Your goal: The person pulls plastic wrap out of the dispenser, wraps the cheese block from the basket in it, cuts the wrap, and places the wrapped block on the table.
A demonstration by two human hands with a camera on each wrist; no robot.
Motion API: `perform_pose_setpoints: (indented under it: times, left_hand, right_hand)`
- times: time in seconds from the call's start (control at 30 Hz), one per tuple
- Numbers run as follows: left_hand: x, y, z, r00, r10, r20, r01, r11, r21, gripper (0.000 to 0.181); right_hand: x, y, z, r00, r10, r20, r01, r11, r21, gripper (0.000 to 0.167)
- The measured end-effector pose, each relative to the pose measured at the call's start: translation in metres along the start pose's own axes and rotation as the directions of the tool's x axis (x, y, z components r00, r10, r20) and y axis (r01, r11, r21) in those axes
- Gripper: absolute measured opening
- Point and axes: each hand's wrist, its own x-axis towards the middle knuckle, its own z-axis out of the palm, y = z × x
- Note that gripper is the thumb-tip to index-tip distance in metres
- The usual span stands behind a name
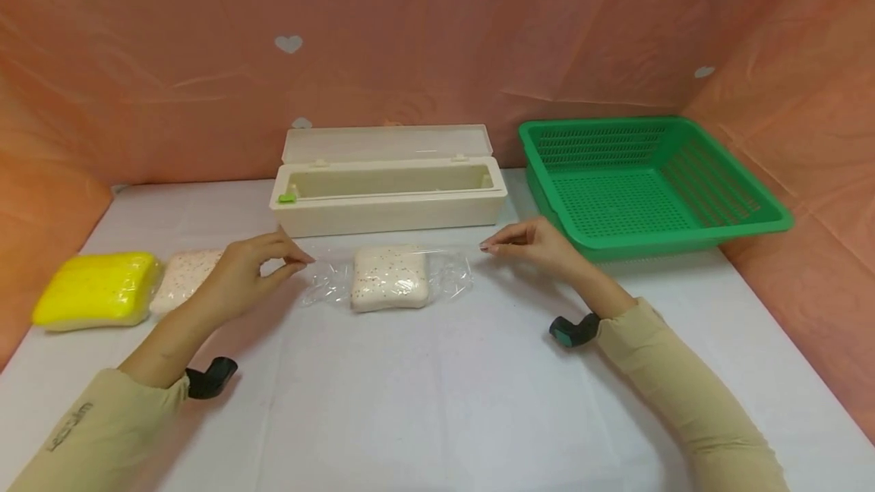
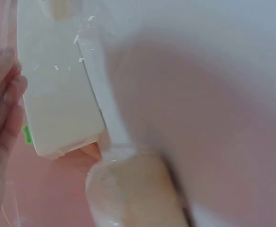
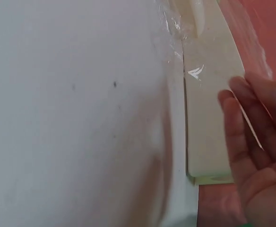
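A white, speckled, pillow-shaped block (image 1: 390,277) sits on the table in front of the long box. Clear plastic wrap (image 1: 451,273) lies over it and reaches out on both sides, crinkled. On its left my left hand (image 1: 247,272) pinches the film's far left corner between thumb and fingers; the left wrist view shows the film at those fingertips. Across from it, my right hand (image 1: 536,247) pinches the far right corner. Both hands are raised a little above the table, apart from the block.
Behind stands a cream wrap dispenser box (image 1: 390,212), lid up, with a green slider (image 1: 287,198). A green basket (image 1: 656,238) is at the back right. Left lie a wrapped yellow block (image 1: 96,288) and another speckled block (image 1: 183,273), partly behind my left hand.
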Motion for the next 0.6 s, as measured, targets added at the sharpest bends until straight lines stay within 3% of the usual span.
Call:
perform_pose_setpoints:
  times: [0.13,0.27,0.47,0.6]
  left_hand:
    - [-0.0075,-0.0021,0.0012,0.999,0.029,0.035,-0.028,0.999,-0.021,0.024]
    - [-0.0108,-0.0016,0.002,0.996,0.058,0.074,-0.055,0.997,-0.05,0.025]
    - [-0.0118,0.001,0.0051,0.976,0.028,0.216,-0.018,0.999,-0.047,0.021]
    - [-0.0107,0.0029,0.0084,0.961,0.002,0.276,0.009,0.999,-0.038,0.017]
  right_hand:
    - [-0.0012,0.0023,-0.0017,0.995,-0.047,0.092,0.059,0.989,-0.139,0.014]
    - [-0.0013,0.0046,-0.0008,0.982,-0.076,0.173,0.114,0.969,-0.218,0.013]
    - [0.0003,0.0069,0.0032,0.973,-0.078,0.218,0.142,0.946,-0.293,0.013]
    - [0.0013,0.0075,0.0028,0.97,-0.032,0.242,0.103,0.952,-0.288,0.015]
